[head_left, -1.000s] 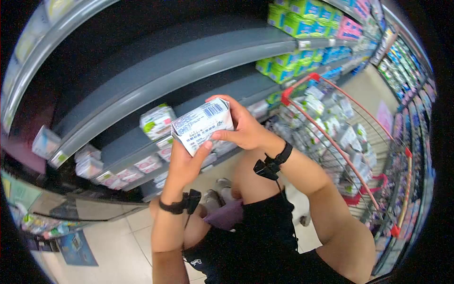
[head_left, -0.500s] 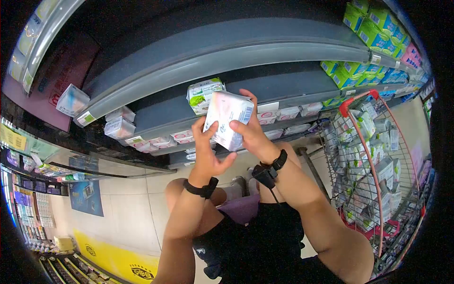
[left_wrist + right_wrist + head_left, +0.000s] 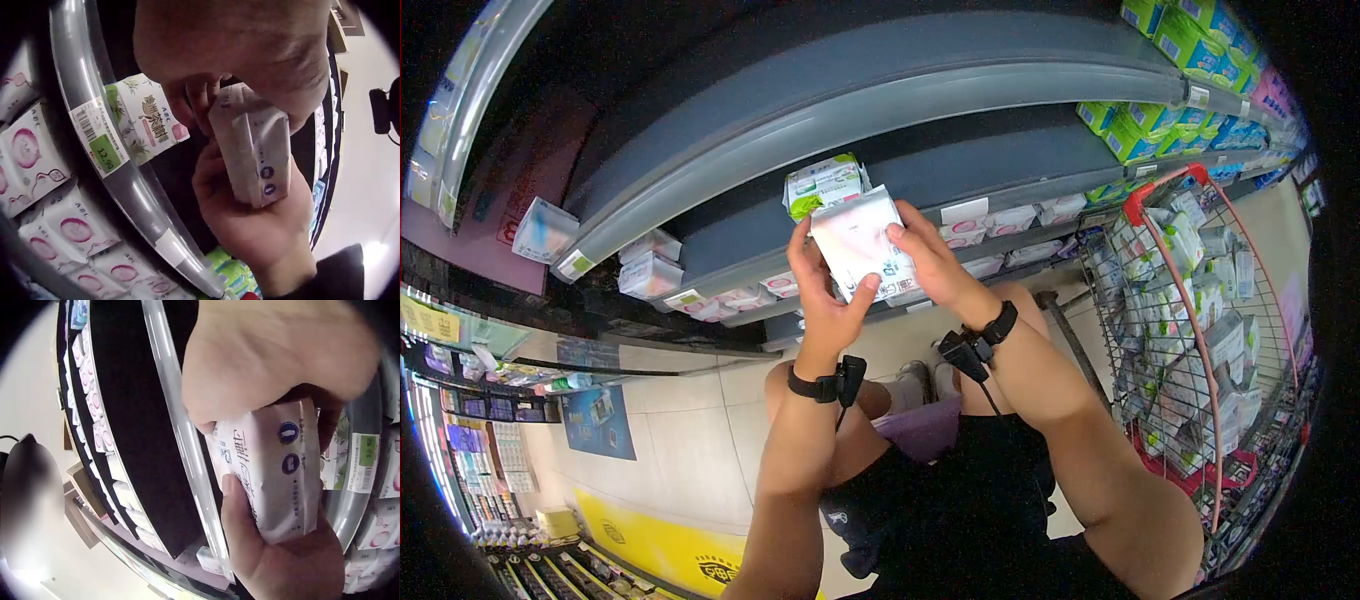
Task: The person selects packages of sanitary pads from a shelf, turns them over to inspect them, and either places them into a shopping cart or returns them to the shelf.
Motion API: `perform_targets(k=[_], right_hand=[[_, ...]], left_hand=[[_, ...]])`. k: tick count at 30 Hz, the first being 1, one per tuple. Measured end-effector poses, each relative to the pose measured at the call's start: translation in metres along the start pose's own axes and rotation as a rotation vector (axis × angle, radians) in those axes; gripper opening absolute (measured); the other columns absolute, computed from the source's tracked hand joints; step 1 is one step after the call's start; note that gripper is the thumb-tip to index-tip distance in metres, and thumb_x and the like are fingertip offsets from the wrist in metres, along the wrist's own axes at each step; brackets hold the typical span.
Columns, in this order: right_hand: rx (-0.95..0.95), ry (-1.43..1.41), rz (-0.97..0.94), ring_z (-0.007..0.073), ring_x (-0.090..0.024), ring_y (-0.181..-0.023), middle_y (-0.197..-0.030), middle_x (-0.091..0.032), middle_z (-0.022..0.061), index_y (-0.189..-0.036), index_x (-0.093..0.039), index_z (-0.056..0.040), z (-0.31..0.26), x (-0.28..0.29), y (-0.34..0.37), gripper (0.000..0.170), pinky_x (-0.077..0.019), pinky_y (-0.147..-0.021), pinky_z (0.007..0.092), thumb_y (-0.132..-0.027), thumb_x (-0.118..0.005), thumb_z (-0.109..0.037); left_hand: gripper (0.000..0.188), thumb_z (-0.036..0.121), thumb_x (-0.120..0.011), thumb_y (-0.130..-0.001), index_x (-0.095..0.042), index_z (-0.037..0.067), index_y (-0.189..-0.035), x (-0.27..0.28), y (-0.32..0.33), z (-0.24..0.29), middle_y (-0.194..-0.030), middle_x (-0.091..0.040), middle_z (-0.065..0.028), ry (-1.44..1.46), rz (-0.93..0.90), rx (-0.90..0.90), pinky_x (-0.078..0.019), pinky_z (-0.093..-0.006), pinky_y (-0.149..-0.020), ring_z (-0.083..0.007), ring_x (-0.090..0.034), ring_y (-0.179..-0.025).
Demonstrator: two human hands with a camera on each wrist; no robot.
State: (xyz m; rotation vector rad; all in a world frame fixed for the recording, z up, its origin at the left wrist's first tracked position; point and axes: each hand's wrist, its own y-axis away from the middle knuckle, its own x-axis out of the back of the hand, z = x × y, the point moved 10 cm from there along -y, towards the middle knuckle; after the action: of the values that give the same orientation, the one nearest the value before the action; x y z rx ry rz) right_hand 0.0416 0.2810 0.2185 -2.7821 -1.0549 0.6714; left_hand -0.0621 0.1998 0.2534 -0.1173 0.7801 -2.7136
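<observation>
Both hands hold a white sanitary pad pack [image 3: 863, 245] with a faint pink tint and dark print, up in front of the lower shelf. My left hand [image 3: 828, 290] grips its left side, thumb on the front face. On the right side my right hand [image 3: 935, 262] grips it, thumb near the upper corner. Two round blue marks show on the end of the pack [image 3: 275, 478] in the right wrist view. Just behind it, a white and green pack [image 3: 825, 185] stands on the shelf, partly covered in the left wrist view by the fingers.
A wire shopping cart [image 3: 1215, 330] with red trim, loaded with packs, stands at the right. Pink-marked packs [image 3: 78, 228] line the shelf below. Green packs [image 3: 1145, 135] fill the shelf's right end. A metal shelf edge [image 3: 880, 95] curves above the hands.
The pack has been turned from its barcode side to a pinkish-white face and tilted. The left fingers, spread half a second ago, now close around its side. The view has swung left.
</observation>
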Motion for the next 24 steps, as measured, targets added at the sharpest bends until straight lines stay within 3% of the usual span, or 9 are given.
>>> perform_targets(k=[5,6,9,10,13,14,17,20,24], right_hand=[[0.165,0.118,0.14,0.0168,-0.054,-0.105,-0.122,-0.051,0.0121,-0.126,-0.037,-0.0022,-0.019,0.004,0.011,0.038,-0.0455,-0.092,0.0305,-0.1,-0.052,-0.025],[0.161,0.112,0.126,0.0191,-0.054,-0.106,-0.126,-0.048,0.0146,-0.136,-0.029,-0.0032,-0.022,0.002,0.01,0.049,-0.0463,-0.092,0.0328,-0.097,-0.056,-0.014],[0.189,-0.015,0.092,0.0214,-0.055,-0.11,-0.126,-0.049,0.0163,-0.145,-0.02,-0.0052,-0.035,-0.014,0.018,0.066,-0.047,-0.093,0.0347,-0.092,-0.06,-0.006],[0.187,0.065,0.066,0.0223,-0.054,-0.116,-0.127,-0.049,0.0151,-0.148,-0.023,-0.0062,-0.036,-0.016,0.02,0.072,-0.0469,-0.095,0.0351,-0.088,-0.063,-0.003],[0.261,0.337,-0.107,0.0213,-0.054,-0.119,-0.129,-0.051,0.0128,-0.143,-0.036,-0.0055,-0.036,-0.03,0.021,0.063,-0.0454,-0.099,0.0345,-0.088,-0.066,-0.007],[0.235,0.278,-0.086,0.0193,-0.052,-0.122,-0.13,-0.053,0.0106,-0.137,-0.047,-0.0043,-0.032,-0.029,0.023,0.052,-0.0437,-0.102,0.0345,-0.089,-0.067,-0.009],[0.157,0.26,-0.137,0.0228,-0.054,-0.12,-0.131,-0.054,0.0126,-0.132,-0.053,-0.004,-0.033,-0.04,0.03,0.047,-0.0445,-0.101,0.0365,-0.088,-0.069,-0.011],[0.259,0.532,-0.269,0.0266,-0.057,-0.115,-0.132,-0.05,0.0138,-0.125,-0.06,-0.0055,-0.039,-0.053,0.035,0.041,-0.0467,-0.097,0.0373,-0.086,-0.07,-0.011],[0.393,0.669,-0.151,0.0258,-0.058,-0.102,-0.135,-0.04,0.0126,-0.123,-0.06,-0.0099,-0.055,-0.05,0.041,0.043,-0.0495,-0.088,0.0349,-0.083,-0.073,-0.013]], left_hand=[[0.082,0.009,-0.069,-0.088,-0.014,0.003,-0.148,0.011,0.004,-0.007,-0.122,-0.055,-0.0165,0.026,0.039,0.066,-0.0433,-0.0362,-0.097,-0.0233,-0.056,-0.114],[0.079,0.009,-0.067,-0.09,-0.015,0.003,-0.148,0.012,0.005,-0.006,-0.12,-0.055,-0.0148,0.03,0.049,0.067,-0.0443,-0.035,-0.095,-0.0219,-0.056,-0.111],[0.076,0.01,-0.067,-0.09,-0.018,0.002,-0.148,0.017,0.006,0.0,-0.121,-0.054,-0.0142,0.031,0.055,0.07,-0.0444,-0.034,-0.095,-0.0214,-0.056,-0.11],[0.077,0.01,-0.069,-0.089,-0.021,0.002,-0.147,0.018,0.006,0.001,-0.123,-0.053,-0.0142,-0.007,0.005,0.051,-0.0435,-0.0351,-0.097,-0.0218,-0.055,-0.112],[0.081,0.012,-0.074,-0.085,-0.024,0.003,-0.148,0.016,0.001,0.014,-0.131,-0.051,-0.0145,-0.118,-0.108,0.03,-0.04,-0.0374,-0.103,-0.0233,-0.051,-0.12],[0.081,0.013,-0.076,-0.084,-0.026,0.003,-0.147,0.016,-0.001,0.015,-0.131,-0.051,-0.0144,-0.101,-0.138,0.08,-0.0398,-0.037,-0.103,-0.023,-0.051,-0.121],[0.081,0.014,-0.079,-0.081,-0.031,0.003,-0.145,0.022,0.006,0.012,-0.131,-0.052,-0.0137,-0.07,-0.238,0.246,-0.0401,-0.0356,-0.104,-0.0214,-0.05,-0.122],[0.069,0.011,-0.08,-0.079,-0.041,0.003,-0.136,0.03,0.021,0.012,-0.125,-0.055,-0.011,-0.085,-0.323,0.375,-0.0431,-0.0335,-0.099,-0.0178,-0.052,-0.117],[0.057,0.007,-0.079,-0.079,-0.047,0.003,-0.126,0.073,0.019,0.013,-0.114,-0.06,-0.0115,-0.496,-0.368,0.278,-0.046,-0.0342,-0.093,-0.02,-0.057,-0.108]])
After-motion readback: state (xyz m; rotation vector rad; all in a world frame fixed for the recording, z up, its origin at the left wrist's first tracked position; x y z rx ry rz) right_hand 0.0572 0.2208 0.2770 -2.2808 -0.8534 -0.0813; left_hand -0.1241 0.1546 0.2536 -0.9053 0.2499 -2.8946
